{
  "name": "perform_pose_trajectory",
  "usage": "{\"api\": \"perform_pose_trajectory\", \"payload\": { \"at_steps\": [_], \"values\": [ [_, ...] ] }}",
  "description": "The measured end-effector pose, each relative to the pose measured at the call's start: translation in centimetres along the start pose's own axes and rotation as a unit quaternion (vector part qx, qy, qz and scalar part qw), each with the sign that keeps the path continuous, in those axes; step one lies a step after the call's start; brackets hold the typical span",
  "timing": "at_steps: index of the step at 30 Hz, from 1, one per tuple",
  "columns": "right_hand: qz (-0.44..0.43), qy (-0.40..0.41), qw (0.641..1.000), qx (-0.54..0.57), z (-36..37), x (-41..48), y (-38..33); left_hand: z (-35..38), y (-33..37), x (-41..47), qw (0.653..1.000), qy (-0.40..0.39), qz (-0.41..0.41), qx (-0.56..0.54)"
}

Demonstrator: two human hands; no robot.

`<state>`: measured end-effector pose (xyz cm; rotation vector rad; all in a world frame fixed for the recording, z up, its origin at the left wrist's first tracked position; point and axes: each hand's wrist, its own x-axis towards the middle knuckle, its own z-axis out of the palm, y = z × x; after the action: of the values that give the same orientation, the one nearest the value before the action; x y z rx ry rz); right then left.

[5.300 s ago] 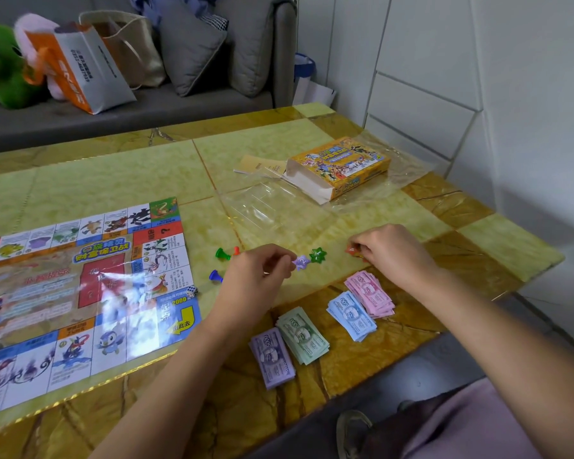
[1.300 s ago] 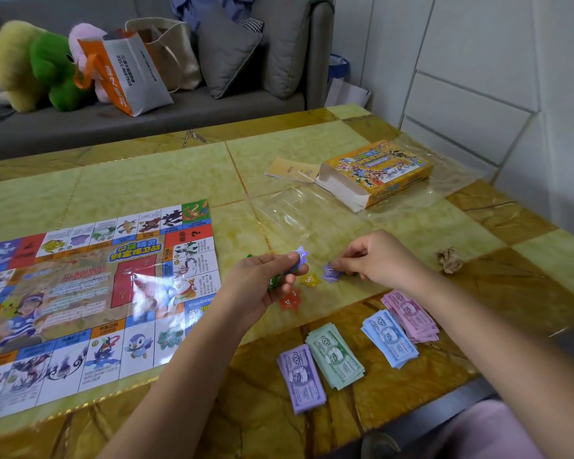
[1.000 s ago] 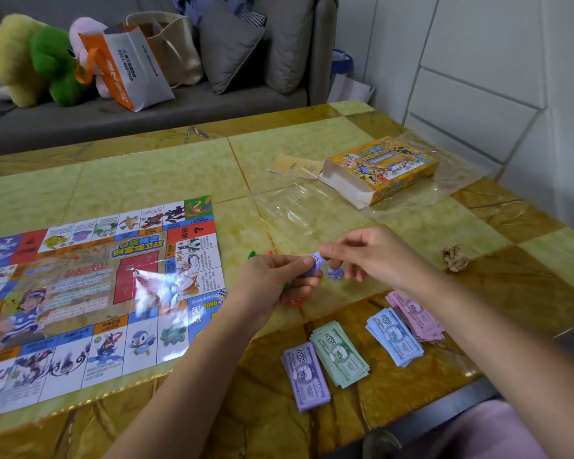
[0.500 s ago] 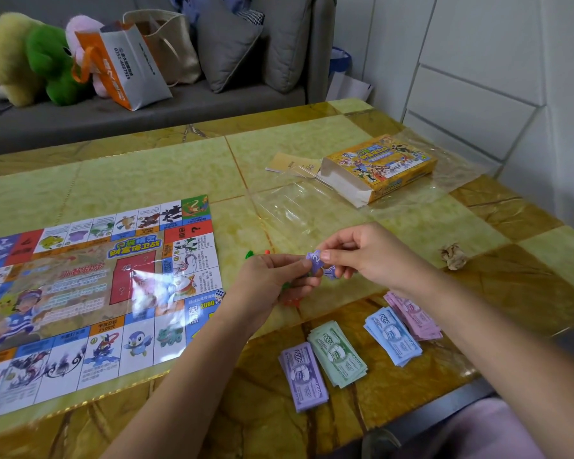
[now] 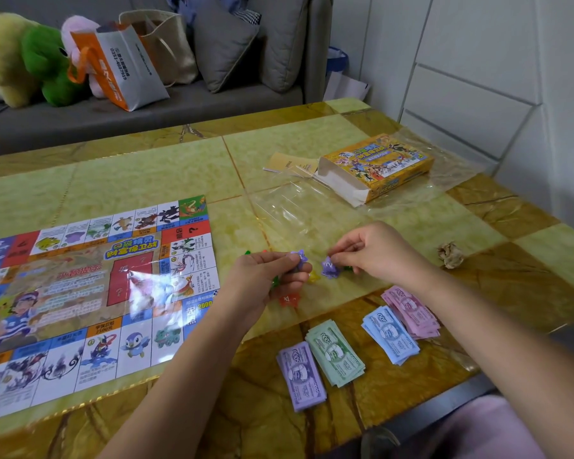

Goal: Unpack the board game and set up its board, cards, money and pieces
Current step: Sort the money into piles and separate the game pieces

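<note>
The glossy game board [image 5: 90, 293] lies flat on the left of the table. My left hand [image 5: 262, 279] pinches a purple star piece [image 5: 299, 257] just right of the board. A hand's width to the right, my right hand [image 5: 375, 251] pinches a second purple star piece marked 2 [image 5: 329, 267]. A red star piece [image 5: 290, 299] and a yellow one [image 5: 313, 277] lie on the table below the hands. Money lies in four stacks near the front edge: purple [image 5: 300, 374], green [image 5: 335, 354], blue [image 5: 390, 337] and pink [image 5: 411, 311].
The yellow game box [image 5: 378, 167] lies open-ended at the back right on clear plastic wrap [image 5: 299, 210], with a beige paper slip [image 5: 284, 162] beside it. A crumpled paper ball [image 5: 450, 255] sits right of my right hand. A grey sofa with bags and plush toys [image 5: 30, 58] stands behind.
My two hands, which met over the purple pieces half a second ago, have drawn apart, each now holding one purple star piece.
</note>
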<state>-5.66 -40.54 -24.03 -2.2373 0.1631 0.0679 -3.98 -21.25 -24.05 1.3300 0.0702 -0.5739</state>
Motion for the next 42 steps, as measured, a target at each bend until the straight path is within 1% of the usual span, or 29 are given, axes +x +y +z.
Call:
{"api": "perform_pose_trajectory", "payload": {
  "at_steps": [3,5,8,10,13,16,21,25,28,31,39,42],
  "values": [
    [-0.005,0.028,1.0,-0.009,0.1,-0.1,0.0,0.2,-0.1,-0.2,1.0,-0.018,-0.008,0.0],
    [-0.02,0.046,0.999,0.012,0.0,-0.4,-0.6,0.4,-0.2,-0.2,1.0,-0.029,-0.011,-0.002],
    [-0.036,-0.006,0.994,0.101,0.3,-1.1,-1.8,0.5,-0.2,-0.4,0.999,-0.051,-0.011,-0.001],
    [-0.053,-0.032,0.992,0.108,0.7,-1.3,-2.1,0.5,-0.2,-0.5,0.997,-0.076,-0.008,0.001],
    [-0.06,-0.026,0.99,0.125,0.8,-1.3,-2.0,0.6,0.0,-0.8,0.994,-0.11,-0.004,-0.004],
    [-0.061,-0.01,0.987,0.146,0.4,-1.3,-2.0,0.5,0.3,-0.9,0.992,-0.127,0.0,-0.02],
    [-0.046,0.012,0.977,0.208,-0.3,-1.3,-1.8,0.3,0.4,-0.7,0.994,-0.111,0.011,-0.024],
    [-0.033,-0.003,0.966,0.257,-0.7,-1.3,-1.6,0.3,0.5,-0.7,0.994,-0.098,0.008,-0.038],
    [-0.028,-0.029,0.956,0.289,-0.8,-1.4,-1.7,0.2,0.4,-0.7,0.996,-0.079,0.013,-0.036],
    [-0.034,-0.047,0.961,0.27,-0.4,-1.6,-1.9,0.2,0.3,-0.5,0.998,-0.055,0.023,-0.022],
    [-0.034,-0.04,0.971,0.232,0.9,-1.8,-2.3,0.3,-0.2,-0.3,0.999,-0.006,0.033,0.0],
    [-0.031,-0.037,0.973,0.225,1.0,-1.7,-2.2,0.2,-0.3,-0.2,1.0,-0.001,0.03,-0.002]
  ]
}}
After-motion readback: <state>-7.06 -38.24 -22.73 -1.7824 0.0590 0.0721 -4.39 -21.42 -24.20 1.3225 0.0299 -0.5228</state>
